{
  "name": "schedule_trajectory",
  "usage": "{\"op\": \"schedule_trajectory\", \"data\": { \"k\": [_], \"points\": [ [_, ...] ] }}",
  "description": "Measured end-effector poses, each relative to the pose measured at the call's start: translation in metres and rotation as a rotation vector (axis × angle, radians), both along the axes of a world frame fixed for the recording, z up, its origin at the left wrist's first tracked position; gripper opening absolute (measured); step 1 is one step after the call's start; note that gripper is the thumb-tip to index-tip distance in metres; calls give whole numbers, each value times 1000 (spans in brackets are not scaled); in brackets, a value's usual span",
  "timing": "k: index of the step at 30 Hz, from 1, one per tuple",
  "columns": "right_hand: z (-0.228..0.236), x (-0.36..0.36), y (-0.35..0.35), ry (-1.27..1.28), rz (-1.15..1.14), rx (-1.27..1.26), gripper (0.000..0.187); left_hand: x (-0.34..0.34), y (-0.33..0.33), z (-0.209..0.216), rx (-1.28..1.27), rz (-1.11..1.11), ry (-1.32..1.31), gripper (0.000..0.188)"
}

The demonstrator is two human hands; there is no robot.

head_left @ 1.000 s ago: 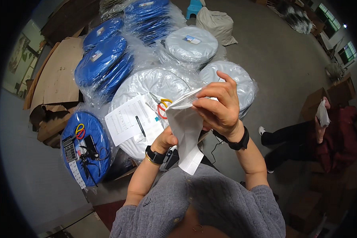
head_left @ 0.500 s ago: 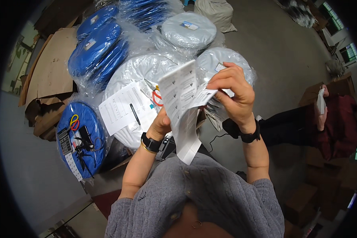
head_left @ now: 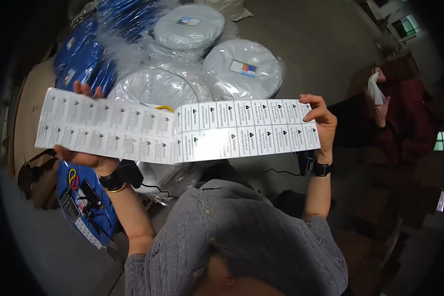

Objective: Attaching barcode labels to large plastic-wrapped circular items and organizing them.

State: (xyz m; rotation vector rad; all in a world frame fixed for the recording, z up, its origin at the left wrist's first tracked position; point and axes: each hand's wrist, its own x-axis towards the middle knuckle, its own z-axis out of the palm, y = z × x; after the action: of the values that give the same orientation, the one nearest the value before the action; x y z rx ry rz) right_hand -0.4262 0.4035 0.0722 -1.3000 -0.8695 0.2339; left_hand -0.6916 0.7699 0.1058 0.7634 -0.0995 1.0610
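Note:
Between my two hands a long white sheet of warning labels (head_left: 207, 130) is stretched out flat, creased near its middle. Small printed rectangles with black triangles fill it in two rows. My left hand (head_left: 86, 155) grips the left part, thumb at the lower edge and fingertips showing above the top edge. At the right end my right hand (head_left: 323, 123) pinches the sheet between thumb and fingers. Behind the sheet lies a white round plastic-wrapped bundle (head_left: 150, 89), largely covered by it. A yellow scissor handle (head_left: 164, 108) peeks over the sheet's top edge.
Two more pale wrapped discs (head_left: 190, 27) lie beyond, next to blue wrapped discs (head_left: 79, 64). A blue bundle at lower left carries a calculator (head_left: 70, 207), black items and red-yellow scissors (head_left: 73, 180). Another person in dark red (head_left: 411, 118) stands at right, holding something white (head_left: 375, 91).
The folded label sheet has been opened out wide. My left hand moved far left, my right hand slightly right and down. The view has shifted too.

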Motion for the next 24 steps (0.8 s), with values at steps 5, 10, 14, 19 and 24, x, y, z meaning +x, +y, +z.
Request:
{"op": "schedule_trajectory", "data": {
  "k": [5, 10, 14, 19, 24],
  "points": [
    [-19, 6, -24, 123, -24, -167, 15, -7, 34, -3, 22, -236, -223, 98],
    [-20, 11, -26, -70, -160, -393, 36, -7, 36, 1, 94, -280, -147, 103],
    [4, -8, 22, 2, -12, -322, 36, 12, 11, 2, 11, -160, -156, 101],
    [7, -54, 131, 172, 549, -264, 37, 31, -15, 11, -15, -331, -335, 96],
    [-11, -56, 165, 310, 824, -518, 25, 14, -21, 6, 49, 91, 76, 91]
  ]
}}
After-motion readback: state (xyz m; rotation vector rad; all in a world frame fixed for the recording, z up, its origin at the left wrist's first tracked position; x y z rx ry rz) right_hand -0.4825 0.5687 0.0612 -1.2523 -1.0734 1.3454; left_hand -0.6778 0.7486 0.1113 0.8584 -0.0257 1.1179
